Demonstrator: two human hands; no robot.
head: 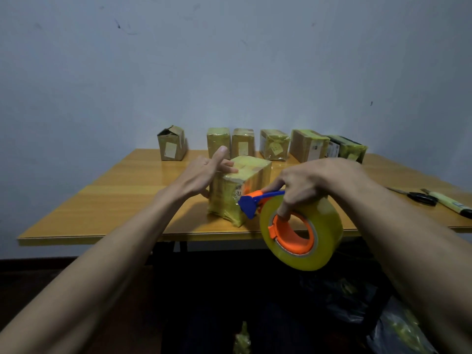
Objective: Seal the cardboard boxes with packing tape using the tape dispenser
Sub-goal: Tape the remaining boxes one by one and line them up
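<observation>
From the head camera, we see the box in hand (240, 190) standing near the front middle of the wooden table (122, 200), already wrapped in yellowish tape on most faces. Our left hand (204, 175) lies against its far-left top corner with fingers straight and spread, steadying it without gripping. Our right hand (314, 185) grips the tape dispenser (293, 226): fingers curl into the orange core of the big yellow roll, and the blue cutter head sits against the box's near right face.

We judge the step to be laying or cutting a strip on that face. To do it well, we should keep the left hand pressing down so the light box does not slide, hold the cutter flat to the cardboard, pull with even tension, and tear with a sharp twist.

Along the far edge stand six more boxes (274, 144); the leftmost box (171, 143) has loose flaps and looks unsealed. Scissors (421, 198) and a pen-like tool (449, 204) lie at the far right.
</observation>
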